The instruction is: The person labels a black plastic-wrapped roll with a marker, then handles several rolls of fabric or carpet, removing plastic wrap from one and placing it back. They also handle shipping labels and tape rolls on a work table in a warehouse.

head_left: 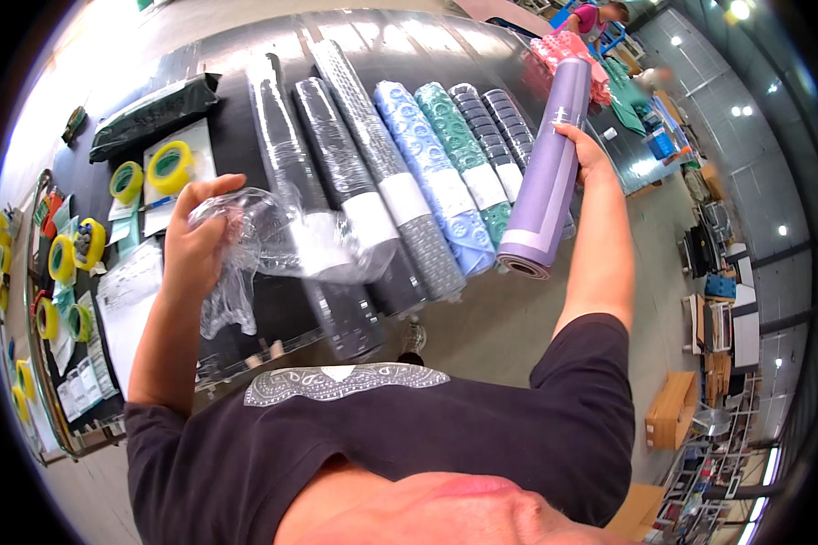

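Observation:
My left hand [200, 238] is closed on a crumpled clear plastic bag [262, 238], which hangs over the lower ends of the nearest rolls. My right hand [588, 153] grips a purple rolled-up mat [538, 186] at its side, holding it tilted at the right edge of the table. Between the hands lies a row of plastic-wrapped rolls: a black roll [282, 136], another black roll [327, 136], a grey patterned roll [359, 113], a blue roll [418, 150], a green roll [454, 136] and dark ribbed ones [482, 127].
On the left of the dark table [232, 100] are a black plastic package [150, 113], yellow-rimmed tape rolls [170, 167] and paper sheets [132, 291]. Pink bumpy material [568, 54] and green material [623, 95] lie far right. Another person [591, 23] stands beyond. A cardboard box [671, 411] sits at right.

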Demonstrator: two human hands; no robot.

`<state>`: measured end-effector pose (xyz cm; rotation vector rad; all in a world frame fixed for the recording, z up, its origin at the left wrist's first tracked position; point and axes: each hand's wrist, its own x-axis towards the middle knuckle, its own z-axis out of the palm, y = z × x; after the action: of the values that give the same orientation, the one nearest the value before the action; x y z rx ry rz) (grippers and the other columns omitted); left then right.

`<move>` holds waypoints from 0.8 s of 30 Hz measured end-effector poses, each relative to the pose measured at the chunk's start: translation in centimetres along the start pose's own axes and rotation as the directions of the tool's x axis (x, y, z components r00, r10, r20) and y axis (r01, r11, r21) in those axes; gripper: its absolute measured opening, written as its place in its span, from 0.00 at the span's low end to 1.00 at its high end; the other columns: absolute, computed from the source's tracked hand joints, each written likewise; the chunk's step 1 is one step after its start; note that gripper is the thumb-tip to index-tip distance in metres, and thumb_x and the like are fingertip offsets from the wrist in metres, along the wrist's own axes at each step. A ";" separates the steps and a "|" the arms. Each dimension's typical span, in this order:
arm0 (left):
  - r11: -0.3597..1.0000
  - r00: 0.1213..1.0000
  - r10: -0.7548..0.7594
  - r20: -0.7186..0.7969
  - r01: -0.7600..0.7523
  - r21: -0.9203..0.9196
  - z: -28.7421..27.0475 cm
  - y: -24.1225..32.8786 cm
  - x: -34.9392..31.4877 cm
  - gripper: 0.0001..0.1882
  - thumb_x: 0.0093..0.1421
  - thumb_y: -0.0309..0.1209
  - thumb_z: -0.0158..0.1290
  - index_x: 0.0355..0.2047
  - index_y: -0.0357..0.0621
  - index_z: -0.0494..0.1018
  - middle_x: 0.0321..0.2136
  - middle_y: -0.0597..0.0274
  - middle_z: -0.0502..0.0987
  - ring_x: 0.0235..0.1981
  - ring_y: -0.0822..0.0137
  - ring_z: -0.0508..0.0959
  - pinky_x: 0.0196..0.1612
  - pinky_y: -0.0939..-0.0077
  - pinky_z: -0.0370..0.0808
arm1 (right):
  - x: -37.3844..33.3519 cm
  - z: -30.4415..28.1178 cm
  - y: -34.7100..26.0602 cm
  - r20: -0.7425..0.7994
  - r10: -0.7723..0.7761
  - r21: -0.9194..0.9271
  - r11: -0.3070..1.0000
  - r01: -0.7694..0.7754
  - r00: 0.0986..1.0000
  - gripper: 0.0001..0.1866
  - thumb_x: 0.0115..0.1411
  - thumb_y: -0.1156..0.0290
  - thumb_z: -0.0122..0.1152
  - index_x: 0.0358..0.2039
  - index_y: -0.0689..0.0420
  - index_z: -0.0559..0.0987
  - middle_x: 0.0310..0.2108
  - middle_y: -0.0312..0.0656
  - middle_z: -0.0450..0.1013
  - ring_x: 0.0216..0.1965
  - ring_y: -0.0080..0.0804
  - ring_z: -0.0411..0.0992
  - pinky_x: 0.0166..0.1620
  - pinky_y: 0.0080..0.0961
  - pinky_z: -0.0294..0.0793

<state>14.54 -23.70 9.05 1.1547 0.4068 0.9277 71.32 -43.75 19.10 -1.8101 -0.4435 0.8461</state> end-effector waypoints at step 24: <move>-0.070 0.957 0.287 0.042 -0.022 0.997 16.5 -22.5 5.2 0.21 0.52 0.22 0.50 0.48 0.40 0.69 0.51 0.49 0.73 0.52 0.48 0.72 0.57 0.56 0.67 | 30.6 -19.3 16.2 0.024 -0.456 -0.896 0.385 0.222 0.889 0.47 0.49 0.52 0.71 0.65 0.54 0.61 0.51 0.57 0.72 0.51 0.57 0.72 0.53 0.47 0.71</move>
<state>38.41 -31.72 -4.03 2.6145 1.3253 0.8583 104.78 -42.93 -2.10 -2.5872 -1.2478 0.0081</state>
